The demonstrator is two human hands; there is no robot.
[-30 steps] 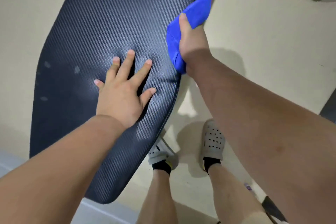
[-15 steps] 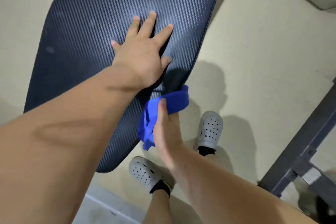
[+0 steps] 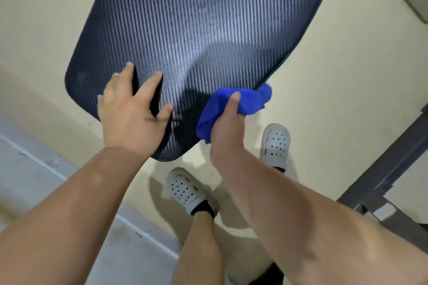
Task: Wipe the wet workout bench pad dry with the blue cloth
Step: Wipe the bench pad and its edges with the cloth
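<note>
Pad (image 3: pixel 208 30) fills the top of the view, running from the middle up toward 12 and 1 o'clock, with its rounded near end pointing down at 6. Left hand (image 3: pixel 132 113) lies flat on that near end, about 8 o'clock on the pad, fingers spread wide, pressing and holding nothing. Right hand (image 3: pixel 228 132) has the cloth (image 3: pixel 243 102) bunched up in a grip with the thumb on top, right against the pad's 5 o'clock edge.

Handling-wise, the cloth looks soft, light and floppy, so grabbing it as a wad makes sense, loose corners would just flap. The pad cover has that carbon-weave vinyl look. I'd call it firm with a bit of give and slick where it's wet, so a flat bracing palm beats trying to grip it.

The wet patches are hard to see. There are pale smears up near 12 but they might just be glare. The pad's far end is cut off at the top and the right fingers are hidden under the cloth. Whatever holds the pad up is out of sight, only a dark frame (image 3: pixel 384 169) pokes in at 4 o'clock
</note>
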